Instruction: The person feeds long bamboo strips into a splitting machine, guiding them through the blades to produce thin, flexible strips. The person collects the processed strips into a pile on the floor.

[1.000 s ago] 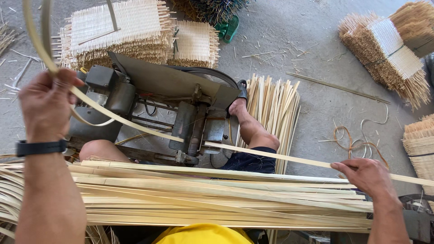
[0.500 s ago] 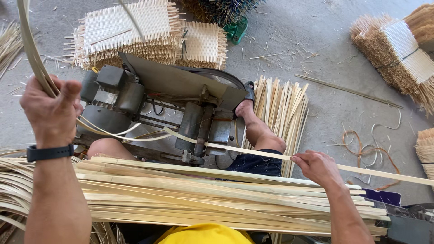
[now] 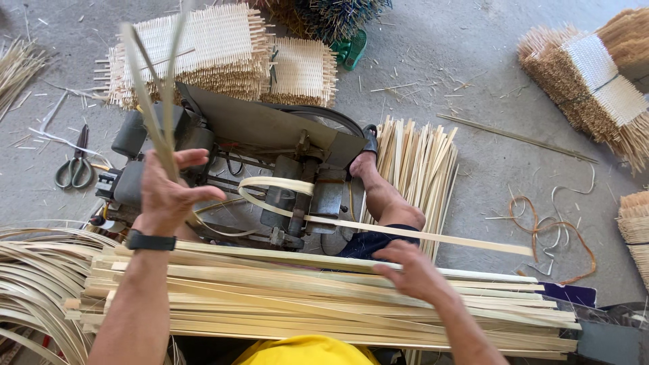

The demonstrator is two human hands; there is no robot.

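pale yellow bamboo strips (image 3: 324, 297), grey machine (image 3: 270, 128)

Bright, even daylight across the concrete floor (image 3: 473, 61); shadows soft and short, pooled under the machine (image 3: 270, 155). Pale woven mats (image 3: 203, 47) near overexposure, detail thinning. Thin strips (image 3: 159, 101) above the left hand (image 3: 165, 196) streaked by motion blur. Wide-angle bowing at frame edges. Centre sharp.

Concrete floor (image 3: 439, 61) strewn with bamboo work

On it sit a splitting machine (image 3: 270, 162), woven mat stacks (image 3: 203, 47), loose slat bundles (image 3: 416, 162), scissors (image 3: 76, 169) and tied stick bundles (image 3: 588, 81).
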